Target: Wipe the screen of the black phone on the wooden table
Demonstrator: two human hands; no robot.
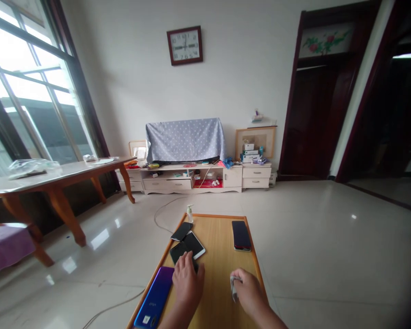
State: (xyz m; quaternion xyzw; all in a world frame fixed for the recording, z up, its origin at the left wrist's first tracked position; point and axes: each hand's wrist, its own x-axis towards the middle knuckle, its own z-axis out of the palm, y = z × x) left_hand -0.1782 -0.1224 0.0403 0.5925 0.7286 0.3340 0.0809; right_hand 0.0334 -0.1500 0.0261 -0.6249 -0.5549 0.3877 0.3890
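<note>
Our left hand presses flat, fingers together, on a black phone on the desk; our right hand has its fingers clamped on a crumpled cloth.

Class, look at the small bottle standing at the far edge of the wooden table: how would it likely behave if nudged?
The bottle looks tall and narrow, so it would probably tip easily. It stands right at the table edge, so it may fall off.

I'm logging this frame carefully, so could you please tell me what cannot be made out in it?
- Head view: the dark phone is partly hidden under the left hand.
- The crumpled cloth is mostly enclosed by the right hand.
- The blue phone has lettering too small to read.
- The table is cut off at its near end by the bottom edge.
</note>
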